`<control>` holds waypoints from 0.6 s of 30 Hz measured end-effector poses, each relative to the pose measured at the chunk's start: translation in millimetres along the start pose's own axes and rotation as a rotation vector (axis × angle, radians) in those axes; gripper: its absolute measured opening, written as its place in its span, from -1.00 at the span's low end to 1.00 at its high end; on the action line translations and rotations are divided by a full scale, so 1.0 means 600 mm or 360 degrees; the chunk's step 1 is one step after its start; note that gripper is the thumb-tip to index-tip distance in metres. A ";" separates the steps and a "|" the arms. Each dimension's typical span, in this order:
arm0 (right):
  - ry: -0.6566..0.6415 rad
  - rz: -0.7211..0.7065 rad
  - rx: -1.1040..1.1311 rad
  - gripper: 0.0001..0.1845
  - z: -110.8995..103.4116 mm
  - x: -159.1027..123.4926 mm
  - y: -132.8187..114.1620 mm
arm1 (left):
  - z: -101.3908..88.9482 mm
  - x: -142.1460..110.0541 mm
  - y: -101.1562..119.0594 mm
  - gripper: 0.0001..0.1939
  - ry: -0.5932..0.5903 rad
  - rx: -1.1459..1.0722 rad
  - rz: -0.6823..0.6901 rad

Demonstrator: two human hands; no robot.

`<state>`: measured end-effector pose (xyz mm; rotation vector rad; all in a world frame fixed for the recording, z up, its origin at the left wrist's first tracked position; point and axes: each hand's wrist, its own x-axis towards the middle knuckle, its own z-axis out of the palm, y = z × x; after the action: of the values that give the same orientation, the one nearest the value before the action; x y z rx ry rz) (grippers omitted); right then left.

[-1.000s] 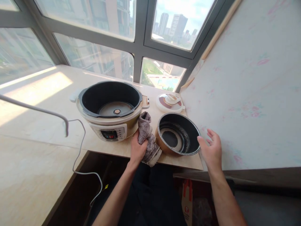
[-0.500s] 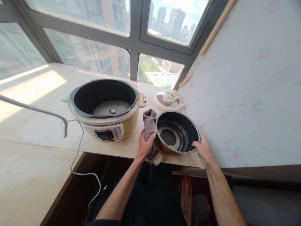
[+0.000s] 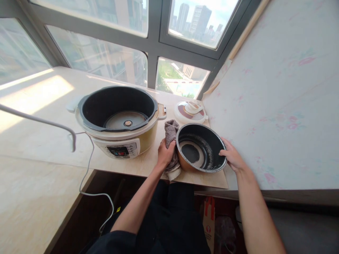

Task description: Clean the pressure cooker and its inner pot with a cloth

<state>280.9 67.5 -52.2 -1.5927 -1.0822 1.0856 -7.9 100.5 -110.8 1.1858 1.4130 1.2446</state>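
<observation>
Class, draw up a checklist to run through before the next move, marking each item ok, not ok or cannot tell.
1. Right hand holds the rim of the round, golden-brown, black-lined pot: ok.
2. Left hand holds the grey-brown fabric cloth: ok.
3. Pot's dark interior free of pale marks: not ok.
4. White-and-brown round lid clear of pot: cannot tell.
5. Large white, black-lined cooker open on top: ok.

Right hand pinches the rim of the dark inner pot, thumb inside; left hand grips a bunched grey-brown cloth against the pot's near-left side. Electric cooker body sits open on the counter to the left, lid lying just behind the pot.
</observation>
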 end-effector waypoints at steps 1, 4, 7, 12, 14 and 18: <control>-0.0026 0.0027 0.0005 -0.11 -0.003 0.007 -0.002 | 0.000 0.005 -0.001 -0.70 -0.0009 0.0021 0.0002; -0.0083 0.0127 0.0027 -0.04 -0.007 0.031 -0.007 | -0.001 0.015 -0.002 -0.71 -0.0048 0.0052 0.0005; -0.0025 0.0186 0.0049 -0.03 -0.004 0.051 -0.005 | -0.006 0.018 -0.003 -0.71 -0.0068 0.0053 0.0023; 0.0666 0.0122 0.0075 -0.33 0.011 0.031 0.023 | -0.018 0.003 -0.004 -0.73 -0.0027 0.0036 0.0044; 0.0876 0.0015 0.0102 -0.41 0.027 -0.003 0.037 | -0.019 -0.010 -0.005 -0.75 -0.0001 -0.0007 0.0043; 0.0698 -0.0053 0.0227 -0.43 0.079 -0.083 0.062 | -0.007 -0.045 -0.008 -0.68 0.0129 -0.0157 0.0025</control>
<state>230.5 21.3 -89.2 -1.5933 -0.7180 0.7247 -8.3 73.3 -114.2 1.0919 1.3865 1.3713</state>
